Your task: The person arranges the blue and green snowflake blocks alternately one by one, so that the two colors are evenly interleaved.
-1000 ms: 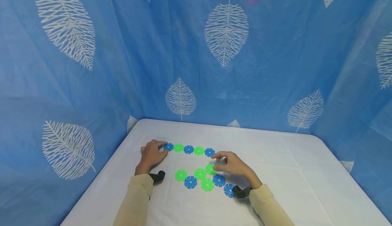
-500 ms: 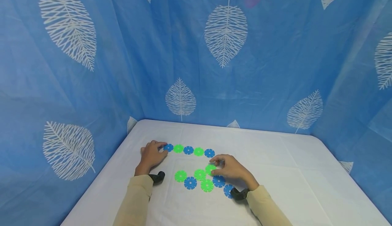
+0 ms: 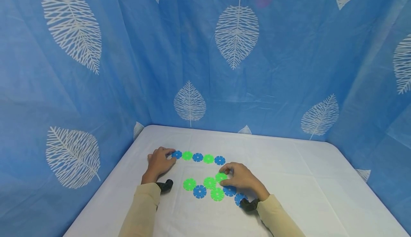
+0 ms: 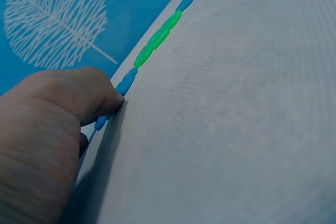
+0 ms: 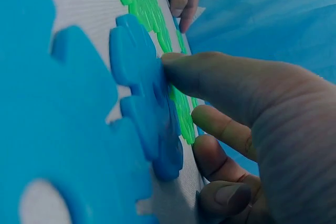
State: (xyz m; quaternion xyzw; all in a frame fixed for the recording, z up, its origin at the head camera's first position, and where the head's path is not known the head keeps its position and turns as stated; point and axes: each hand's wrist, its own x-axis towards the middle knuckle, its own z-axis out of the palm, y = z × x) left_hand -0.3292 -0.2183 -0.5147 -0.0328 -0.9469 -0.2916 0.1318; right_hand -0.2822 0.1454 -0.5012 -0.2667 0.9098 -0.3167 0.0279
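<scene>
At the left end of a row of notched plastic discs, my left hand [image 3: 159, 163] holds a blue disc [image 3: 177, 154] between thumb and fingers. The row alternates blue and green, and a blue disc [image 3: 219, 160] ends it on the right. My right hand [image 3: 241, 176] has its thumb and forefinger at opposite edges of a green disc [image 3: 221, 177] in the nearer group. In the right wrist view the thumb [image 5: 210, 74] reaches past a blue disc [image 5: 144, 95] towards that green one, with the other fingers curled beside it.
Loose discs lie close together in front of the row, among them a green disc [image 3: 189, 184] and a blue disc [image 3: 199, 191]. Under the right wrist's black camera [image 3: 249, 205] sits another blue disc [image 3: 239, 198]. Blue leaf-print curtains [image 3: 273, 69] surround the white table [image 3: 305, 180].
My right hand has moved from beside the row's right end slightly towards me, and its thumb and forefinger have closed in on the green disc. My left hand has stayed put.
</scene>
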